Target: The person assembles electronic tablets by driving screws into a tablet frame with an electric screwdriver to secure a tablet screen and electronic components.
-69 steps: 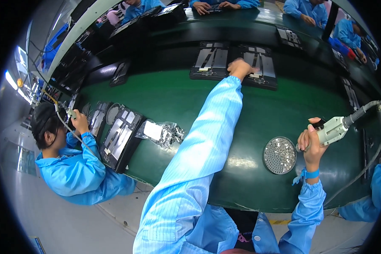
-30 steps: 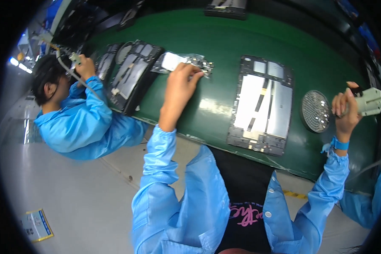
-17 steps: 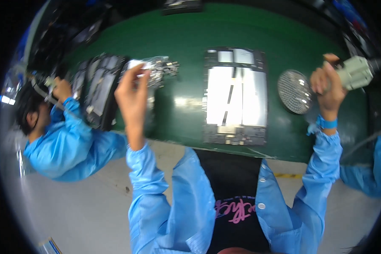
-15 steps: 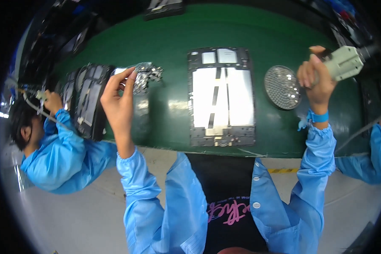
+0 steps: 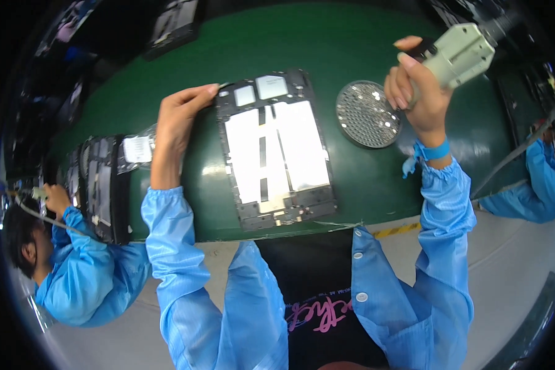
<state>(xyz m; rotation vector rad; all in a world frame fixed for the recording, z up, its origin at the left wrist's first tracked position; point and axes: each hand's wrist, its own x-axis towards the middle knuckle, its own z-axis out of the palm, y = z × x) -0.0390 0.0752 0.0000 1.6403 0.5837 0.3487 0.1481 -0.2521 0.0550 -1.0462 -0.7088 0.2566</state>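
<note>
A dark rectangular tablet frame [image 5: 277, 148] with shiny silver panels lies on the green conveyor belt [image 5: 327, 43] in front of me. My left hand [image 5: 177, 117] rests at its upper left corner, fingers touching the frame's edge. My right hand [image 5: 416, 92] is raised to the right, shut around the grip of a pale green electric screwdriver [image 5: 459, 52] with a cable running off to the right. A round perforated metal screw dish [image 5: 367, 114] lies just left of that hand.
More dark frames [image 5: 102, 185] and a clear bag [image 5: 139, 148] lie at the left, where a person in blue [image 5: 80, 271] works. Another frame [image 5: 176, 21] lies far up the belt. A blue sleeve [image 5: 533, 185] shows at the right. The belt's near edge runs under my forearms.
The frame has come from far up the belt to right in front of me. My left hand went from the clear bag at left to the frame's corner. The right hand kept holding the screwdriver.
</note>
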